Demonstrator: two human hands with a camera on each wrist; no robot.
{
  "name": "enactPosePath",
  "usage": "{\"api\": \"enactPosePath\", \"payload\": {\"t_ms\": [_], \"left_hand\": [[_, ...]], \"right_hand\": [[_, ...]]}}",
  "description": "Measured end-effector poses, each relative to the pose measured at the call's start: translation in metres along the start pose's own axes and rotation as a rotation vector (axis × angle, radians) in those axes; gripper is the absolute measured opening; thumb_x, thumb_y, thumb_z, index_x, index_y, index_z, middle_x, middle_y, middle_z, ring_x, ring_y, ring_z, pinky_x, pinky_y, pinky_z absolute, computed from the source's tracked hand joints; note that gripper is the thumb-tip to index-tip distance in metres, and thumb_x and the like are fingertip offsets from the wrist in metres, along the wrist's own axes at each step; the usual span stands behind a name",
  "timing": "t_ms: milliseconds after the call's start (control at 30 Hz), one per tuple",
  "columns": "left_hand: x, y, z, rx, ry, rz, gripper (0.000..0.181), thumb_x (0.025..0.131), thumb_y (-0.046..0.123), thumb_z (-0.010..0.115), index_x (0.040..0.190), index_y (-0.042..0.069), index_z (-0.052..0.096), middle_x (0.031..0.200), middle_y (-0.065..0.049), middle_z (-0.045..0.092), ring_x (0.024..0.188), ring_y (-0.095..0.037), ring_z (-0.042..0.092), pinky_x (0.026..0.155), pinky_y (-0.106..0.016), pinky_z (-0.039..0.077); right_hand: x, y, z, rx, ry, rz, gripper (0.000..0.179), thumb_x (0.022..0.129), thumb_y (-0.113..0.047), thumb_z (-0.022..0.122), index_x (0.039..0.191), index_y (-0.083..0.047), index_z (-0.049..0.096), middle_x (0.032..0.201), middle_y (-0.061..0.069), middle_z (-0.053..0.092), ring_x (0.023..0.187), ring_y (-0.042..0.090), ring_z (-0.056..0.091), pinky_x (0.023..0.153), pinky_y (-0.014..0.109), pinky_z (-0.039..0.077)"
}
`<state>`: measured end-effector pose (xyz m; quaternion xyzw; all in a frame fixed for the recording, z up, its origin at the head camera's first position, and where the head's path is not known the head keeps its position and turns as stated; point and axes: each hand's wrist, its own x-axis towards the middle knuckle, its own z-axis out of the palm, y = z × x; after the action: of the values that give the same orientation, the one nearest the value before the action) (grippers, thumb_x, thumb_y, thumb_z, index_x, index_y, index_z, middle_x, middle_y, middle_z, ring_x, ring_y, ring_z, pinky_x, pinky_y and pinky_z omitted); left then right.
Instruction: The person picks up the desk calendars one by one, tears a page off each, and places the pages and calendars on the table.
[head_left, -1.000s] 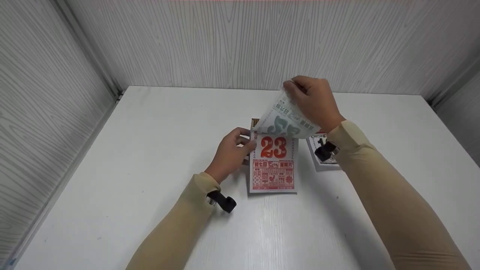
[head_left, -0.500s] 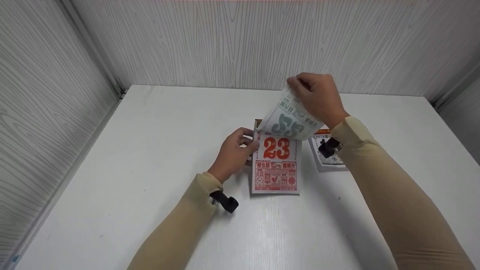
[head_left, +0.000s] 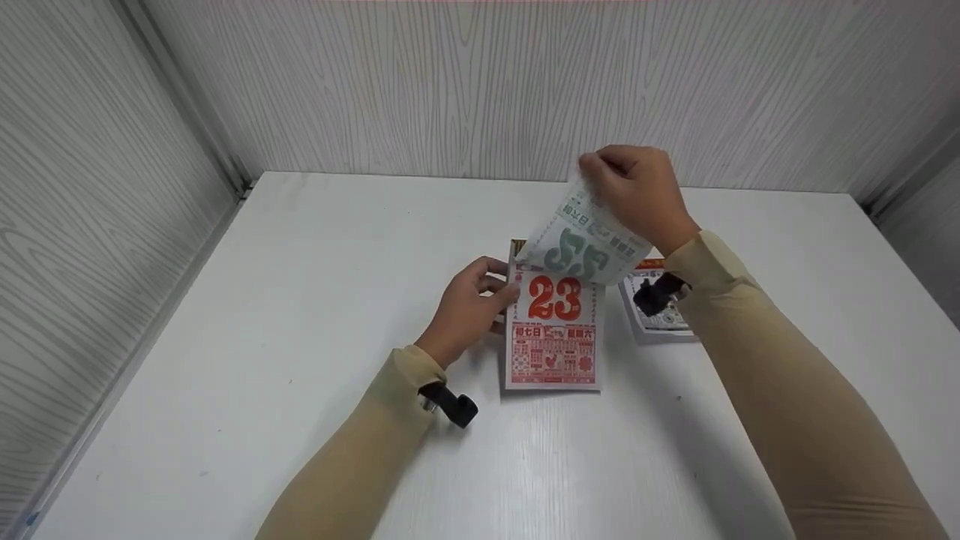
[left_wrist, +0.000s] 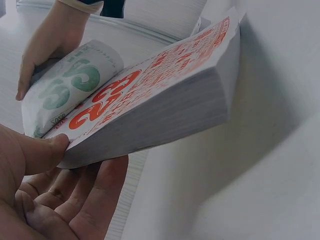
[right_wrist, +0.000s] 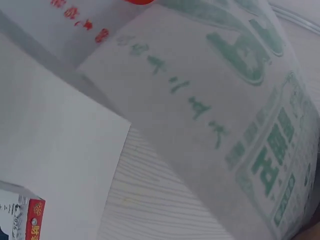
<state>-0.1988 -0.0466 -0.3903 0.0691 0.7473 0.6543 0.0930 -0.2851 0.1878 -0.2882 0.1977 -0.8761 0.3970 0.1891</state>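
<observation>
A thick tear-off calendar [head_left: 553, 356] with a large red 23 on its top sheet is in the middle of the table. My left hand [head_left: 465, 309] grips its left edge, thumb on top and fingers underneath; the left wrist view shows the pad's thick paper side [left_wrist: 165, 117] tilted above the table. With finger and thumb my right hand [head_left: 637, 193] pinches the free end of a thin calendar page [head_left: 589, 238], folded up and back toward the wall. Green digits show on the page's back. Its top end still meets the pad near the binding.
A second calendar pad [head_left: 664, 330] with a red and gold top strip lies to the right, partly behind my right wrist. The white table [head_left: 337, 262] meets a wood-grain panel [head_left: 465, 90] at the back, with another panel [head_left: 90, 225] on the left.
My right hand has drawn the page slightly up and to the right, so more of its green-printed back shows. The left hand keeps its grip on the calendar.
</observation>
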Motion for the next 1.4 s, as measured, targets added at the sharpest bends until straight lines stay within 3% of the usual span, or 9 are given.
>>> {"api": "enactPosePath", "payload": {"t_ms": [233, 633, 1000, 1400], "left_hand": [[0.000, -0.002, 0.000, 0.017, -0.003, -0.012, 0.025, 0.104, 0.020, 0.064, 0.127, 0.015, 0.058, 0.109, -0.005, 0.072, 0.095, -0.022, 0.073, 0.074, -0.036, 0.063], [0.000, 0.000, 0.001, 0.007, -0.001, -0.003, 0.024, 0.105, 0.017, 0.063, 0.128, 0.014, 0.058, 0.109, -0.006, 0.072, 0.094, -0.024, 0.073, 0.073, -0.037, 0.063], [-0.002, 0.000, -0.001, -0.026, -0.008, 0.023, 0.023, 0.105, 0.014, 0.062, 0.127, 0.012, 0.057, 0.109, -0.008, 0.072, 0.091, -0.024, 0.074, 0.073, -0.039, 0.063], [-0.002, 0.001, -0.001, -0.043, -0.006, 0.012, 0.023, 0.105, 0.014, 0.062, 0.127, 0.012, 0.057, 0.109, -0.009, 0.071, 0.091, -0.025, 0.074, 0.073, -0.041, 0.063]], "right_hand": [[0.002, -0.004, 0.001, 0.071, -0.022, 0.051, 0.033, 0.105, -0.032, 0.063, 0.105, -0.005, 0.081, 0.085, 0.007, 0.071, 0.065, 0.012, 0.061, 0.058, 0.018, 0.048], [0.003, -0.001, 0.002, -0.031, 0.009, 0.049, 0.035, 0.104, -0.033, 0.063, 0.105, -0.003, 0.081, 0.086, 0.011, 0.072, 0.065, 0.015, 0.058, 0.056, 0.018, 0.045], [0.001, 0.008, 0.003, -0.059, 0.037, 0.043, 0.036, 0.105, -0.033, 0.062, 0.106, -0.002, 0.080, 0.091, 0.013, 0.076, 0.065, 0.013, 0.060, 0.058, 0.015, 0.046], [-0.003, 0.011, 0.007, -0.141, 0.054, 0.073, 0.039, 0.106, -0.038, 0.059, 0.107, -0.006, 0.081, 0.090, 0.010, 0.076, 0.067, 0.015, 0.060, 0.058, 0.016, 0.043]]}}
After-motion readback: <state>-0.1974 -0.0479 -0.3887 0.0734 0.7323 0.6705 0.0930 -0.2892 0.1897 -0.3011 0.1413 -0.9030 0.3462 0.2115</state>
